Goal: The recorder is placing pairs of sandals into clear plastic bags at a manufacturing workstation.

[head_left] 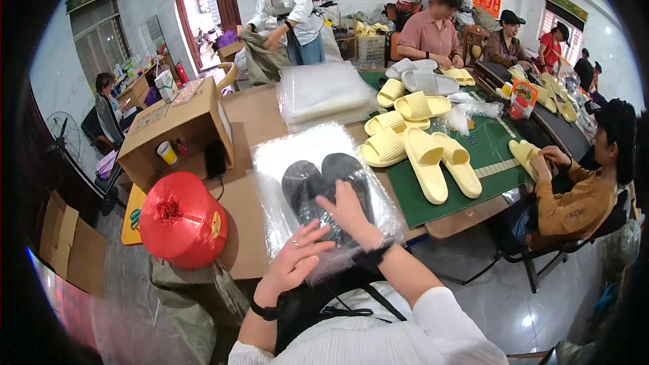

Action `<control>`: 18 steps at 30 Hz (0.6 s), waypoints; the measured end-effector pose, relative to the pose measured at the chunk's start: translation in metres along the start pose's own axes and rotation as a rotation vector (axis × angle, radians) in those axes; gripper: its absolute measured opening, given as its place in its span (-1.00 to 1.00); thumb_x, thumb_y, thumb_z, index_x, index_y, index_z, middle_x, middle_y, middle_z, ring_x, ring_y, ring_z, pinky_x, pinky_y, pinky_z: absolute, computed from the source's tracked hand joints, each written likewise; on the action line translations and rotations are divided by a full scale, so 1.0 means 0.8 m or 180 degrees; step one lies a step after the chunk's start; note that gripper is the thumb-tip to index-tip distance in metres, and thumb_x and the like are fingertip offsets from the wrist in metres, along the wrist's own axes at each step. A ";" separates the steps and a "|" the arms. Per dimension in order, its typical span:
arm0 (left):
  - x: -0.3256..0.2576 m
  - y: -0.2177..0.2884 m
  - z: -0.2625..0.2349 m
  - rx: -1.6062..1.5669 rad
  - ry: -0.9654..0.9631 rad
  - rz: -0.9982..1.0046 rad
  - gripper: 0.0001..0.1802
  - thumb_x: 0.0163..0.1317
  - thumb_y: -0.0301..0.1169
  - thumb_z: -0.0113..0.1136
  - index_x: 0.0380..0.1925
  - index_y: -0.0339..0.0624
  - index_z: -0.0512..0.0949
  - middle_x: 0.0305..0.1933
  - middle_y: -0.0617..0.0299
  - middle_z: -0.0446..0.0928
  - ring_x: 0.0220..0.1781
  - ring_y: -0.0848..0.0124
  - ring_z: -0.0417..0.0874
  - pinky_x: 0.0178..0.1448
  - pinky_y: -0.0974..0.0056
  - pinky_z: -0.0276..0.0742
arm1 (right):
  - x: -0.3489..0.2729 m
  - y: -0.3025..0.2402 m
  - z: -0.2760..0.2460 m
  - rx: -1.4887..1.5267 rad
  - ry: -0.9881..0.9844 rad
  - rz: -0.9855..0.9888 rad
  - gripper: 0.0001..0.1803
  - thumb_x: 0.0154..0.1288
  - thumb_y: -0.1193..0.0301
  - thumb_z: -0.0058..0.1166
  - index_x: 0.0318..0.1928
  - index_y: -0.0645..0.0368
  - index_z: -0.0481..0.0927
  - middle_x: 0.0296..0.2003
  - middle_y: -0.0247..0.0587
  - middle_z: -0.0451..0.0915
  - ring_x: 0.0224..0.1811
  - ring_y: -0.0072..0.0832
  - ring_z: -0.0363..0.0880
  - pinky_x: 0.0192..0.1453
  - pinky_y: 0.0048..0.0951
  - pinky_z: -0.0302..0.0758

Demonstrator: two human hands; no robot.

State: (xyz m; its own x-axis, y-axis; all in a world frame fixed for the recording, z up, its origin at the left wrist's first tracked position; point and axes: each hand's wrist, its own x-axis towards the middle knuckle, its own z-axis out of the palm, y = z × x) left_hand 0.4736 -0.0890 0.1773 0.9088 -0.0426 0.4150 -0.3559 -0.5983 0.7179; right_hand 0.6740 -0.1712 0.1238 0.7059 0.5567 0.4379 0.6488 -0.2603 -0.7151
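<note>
White sleeves (pixel 443 321), hands (pixel 349 213) over plastic bags (pixel 312 146), red roll (pixel 186 226), yellow slippers (pixel 426 174) alongside

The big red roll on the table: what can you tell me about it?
The red roll is squat and round, with a shiny, plastic-looking surface. Tangled, darker strands fill the dip in its top, and a yellowish label sits on its right side. It rests at the near left part of the table, close to an open cardboard box; whether they touch is unclear. The left hand and right hand are both clear of it.
</note>
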 end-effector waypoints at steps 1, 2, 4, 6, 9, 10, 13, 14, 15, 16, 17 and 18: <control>-0.004 0.010 -0.001 -0.0041 0.0389 -0.0051 -0.62 0.35 -0.36 0.04 0.10 -0.17 0.62 0.35 0.03 0.46 0.49 0.09 0.30 0.51 0.01 0.14 | -0.020 0.006 -0.001 0.0106 0.0078 -0.0554 -0.37 0.22 0.25 0.29 0.16 0.40 0.39 0.11 0.24 0.37 0.18 0.11 0.39 0.24 -0.07 0.37; -0.009 0.006 0.002 -0.0061 0.0392 -0.0067 -0.62 0.35 -0.36 0.04 0.10 -0.17 0.62 0.35 0.03 0.46 0.49 0.09 0.30 0.51 0.01 0.14 | -0.041 0.014 -0.009 0.0097 0.0059 -0.0540 -0.37 0.22 0.25 0.29 0.16 0.40 0.39 0.11 0.24 0.37 0.18 0.11 0.39 0.24 -0.07 0.37; -0.041 -0.011 0.010 -0.0219 0.1589 -0.0942 -0.66 0.29 -0.36 0.12 0.04 -0.15 0.63 0.21 0.03 0.53 0.24 0.17 0.53 0.22 0.12 0.49 | -0.085 -0.023 -0.057 0.0022 -0.0328 -0.0901 -0.45 0.18 0.31 0.32 0.14 0.28 0.48 0.05 0.13 0.47 0.14 0.06 0.44 0.24 -0.13 0.40; -0.050 -0.013 0.006 0.0171 0.1882 -0.1810 -0.69 0.34 -0.27 0.11 -0.09 -0.25 0.65 -0.11 0.07 0.62 -0.16 0.33 0.64 -0.12 0.26 0.56 | -0.114 -0.021 -0.112 0.0668 -0.0859 -0.1063 -0.67 0.21 0.35 0.32 -0.06 0.22 0.63 -0.16 -0.06 0.63 -0.06 -0.15 0.62 0.07 -0.26 0.53; -0.067 -0.032 -0.004 -0.1073 0.1333 -0.2973 -0.43 0.47 -0.04 -0.05 -0.37 -0.36 0.68 -0.58 0.28 0.54 -0.54 0.52 0.51 -0.41 0.38 0.41 | -0.147 -0.012 -0.202 0.2097 -0.1733 0.0758 -0.81 0.33 0.41 0.21 -0.40 0.24 0.66 -0.48 -0.33 0.63 -0.42 -0.60 0.59 -0.31 -0.57 0.50; -0.064 -0.031 -0.005 -0.1255 0.1180 -0.3129 -0.40 0.47 -0.01 -0.05 -0.38 -0.36 0.68 -0.58 0.30 0.54 -0.56 0.55 0.50 -0.45 0.38 0.39 | -0.152 0.001 -0.220 0.2571 -0.1392 0.1087 -0.75 0.37 0.41 0.16 -0.47 0.24 0.66 -0.54 -0.39 0.60 -0.52 -0.72 0.52 -0.41 -0.66 0.43; -0.054 -0.036 0.009 -0.1210 0.1010 -0.3194 -0.46 0.42 -0.02 0.07 -0.35 -0.35 0.70 -0.58 0.30 0.56 -0.59 0.55 0.49 -0.48 0.38 0.40 | -0.118 0.034 -0.240 0.1941 0.0164 0.1151 -0.73 0.44 0.32 0.08 -0.35 0.25 0.65 -0.48 -0.40 0.58 -0.53 -0.72 0.42 -0.45 -0.66 0.32; -0.048 -0.033 0.013 -0.1197 0.1014 -0.3176 -0.46 0.42 -0.02 0.07 -0.35 -0.35 0.70 -0.58 0.30 0.56 -0.59 0.55 0.49 -0.48 0.38 0.40 | -0.097 0.040 -0.239 0.1868 0.0335 0.1323 -0.69 0.46 0.26 0.06 -0.30 0.27 0.64 -0.47 -0.40 0.57 -0.53 -0.71 0.39 -0.45 -0.65 0.30; -0.044 -0.030 0.017 -0.0822 0.0846 -0.3080 -0.49 0.38 -0.03 0.13 -0.33 -0.34 0.70 -0.58 0.29 0.57 -0.59 0.55 0.50 -0.48 0.38 0.41 | -0.084 0.043 -0.234 0.1881 0.0343 0.1306 -0.69 0.46 0.26 0.06 -0.30 0.27 0.64 -0.47 -0.40 0.57 -0.53 -0.71 0.39 -0.45 -0.65 0.30; -0.041 -0.029 0.021 -0.0449 0.0675 -0.2976 -0.53 0.35 -0.05 0.19 -0.31 -0.32 0.71 -0.57 0.29 0.58 -0.59 0.55 0.51 -0.48 0.39 0.43 | -0.073 0.045 -0.225 0.1607 0.0121 0.1342 -0.65 0.46 0.21 0.05 -0.25 0.29 0.64 -0.45 -0.40 0.57 -0.50 -0.70 0.40 -0.44 -0.64 0.31; -0.039 -0.029 0.022 -0.0430 0.0679 -0.2965 -0.53 0.35 -0.05 0.19 -0.31 -0.32 0.71 -0.57 0.29 0.58 -0.59 0.55 0.51 -0.48 0.39 0.43 | -0.064 0.048 -0.218 0.1333 -0.0101 0.1377 -0.60 0.47 0.15 0.04 -0.21 0.30 0.63 -0.43 -0.40 0.58 -0.48 -0.68 0.41 -0.42 -0.64 0.32; -0.039 -0.028 0.023 -0.0610 0.0635 -0.2925 -0.57 0.34 -0.10 0.21 -0.28 -0.32 0.71 -0.54 0.29 0.60 -0.58 0.56 0.52 -0.48 0.41 0.42 | -0.057 0.053 -0.213 0.1350 -0.0093 0.1368 -0.60 0.47 0.15 0.04 -0.21 0.30 0.63 -0.43 -0.40 0.58 -0.48 -0.68 0.41 -0.42 -0.64 0.32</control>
State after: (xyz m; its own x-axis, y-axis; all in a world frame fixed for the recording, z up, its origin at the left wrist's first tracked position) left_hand 0.4575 -0.0887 0.1380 0.8030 0.5256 -0.2810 0.4320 -0.1883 0.8820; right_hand 0.7182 -0.3421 0.1665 0.8677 0.4945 0.0508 0.1332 -0.1328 -0.9821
